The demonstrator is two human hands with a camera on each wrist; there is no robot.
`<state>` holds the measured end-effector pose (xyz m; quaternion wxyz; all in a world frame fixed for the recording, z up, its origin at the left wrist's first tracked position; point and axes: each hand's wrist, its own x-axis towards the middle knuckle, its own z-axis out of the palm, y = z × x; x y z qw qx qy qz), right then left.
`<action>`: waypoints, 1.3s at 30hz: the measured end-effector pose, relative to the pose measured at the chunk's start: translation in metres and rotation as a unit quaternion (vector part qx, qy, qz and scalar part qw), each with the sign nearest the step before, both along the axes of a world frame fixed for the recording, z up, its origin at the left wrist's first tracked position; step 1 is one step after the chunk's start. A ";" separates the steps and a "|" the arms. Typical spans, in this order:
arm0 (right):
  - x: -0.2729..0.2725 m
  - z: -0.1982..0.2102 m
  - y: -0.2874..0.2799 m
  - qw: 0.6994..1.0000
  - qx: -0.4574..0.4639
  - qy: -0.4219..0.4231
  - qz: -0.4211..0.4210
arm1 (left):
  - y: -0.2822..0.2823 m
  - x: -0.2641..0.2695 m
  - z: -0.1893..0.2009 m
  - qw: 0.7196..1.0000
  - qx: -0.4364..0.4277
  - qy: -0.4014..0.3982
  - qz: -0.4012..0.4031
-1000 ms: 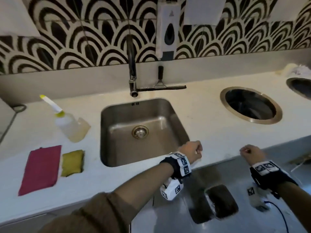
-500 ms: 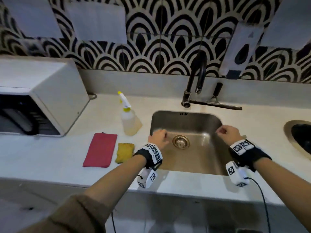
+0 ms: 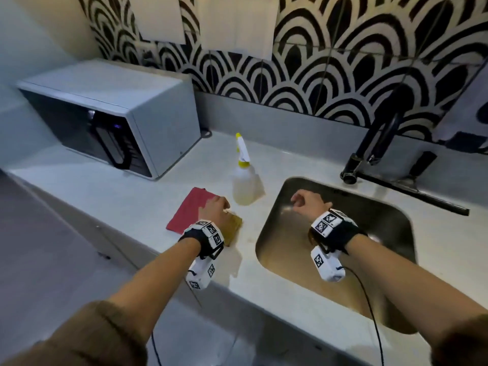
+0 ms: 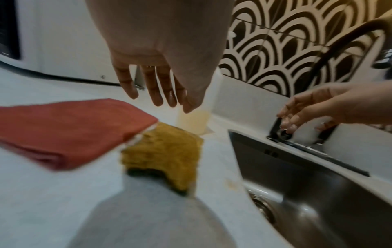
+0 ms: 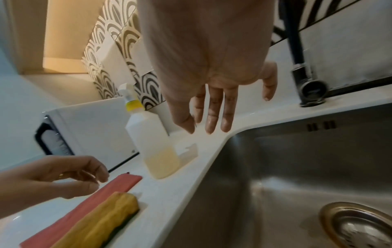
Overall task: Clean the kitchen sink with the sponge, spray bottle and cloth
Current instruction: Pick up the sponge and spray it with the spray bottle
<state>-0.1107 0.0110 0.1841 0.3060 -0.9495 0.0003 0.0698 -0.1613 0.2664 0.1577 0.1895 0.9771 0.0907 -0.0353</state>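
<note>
A yellow sponge (image 3: 234, 225) with a dark underside lies on the white counter beside a folded red cloth (image 3: 188, 210). Just behind them stands a translucent spray bottle (image 3: 247, 187) with a yellow collar, holding a little yellowish liquid. My left hand (image 3: 215, 204) hovers over the sponge (image 4: 167, 151) and the cloth's (image 4: 70, 130) near edge, fingers (image 4: 158, 95) hanging relaxed, holding nothing. My right hand (image 3: 301, 200) hangs over the far left corner of the steel sink (image 3: 383, 228), fingers (image 5: 212, 115) loose and empty, to the right of the bottle (image 5: 152, 142).
A white microwave (image 3: 118, 114) stands at the back left of the counter. A black faucet (image 3: 377, 143) and a black squeegee (image 3: 414, 192) sit behind the sink. The drain (image 5: 360, 226) is in the basin floor. Patterned tiles cover the wall.
Both hands went from the counter's front edge to over the sink, then left. The left hand now hovers over the sponge and cloth. The head view swung left to show the microwave.
</note>
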 end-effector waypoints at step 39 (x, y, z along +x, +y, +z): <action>0.071 -0.004 0.114 0.968 0.239 -0.074 0.017 | 0.028 0.035 -0.039 0.962 -0.207 0.178 -0.027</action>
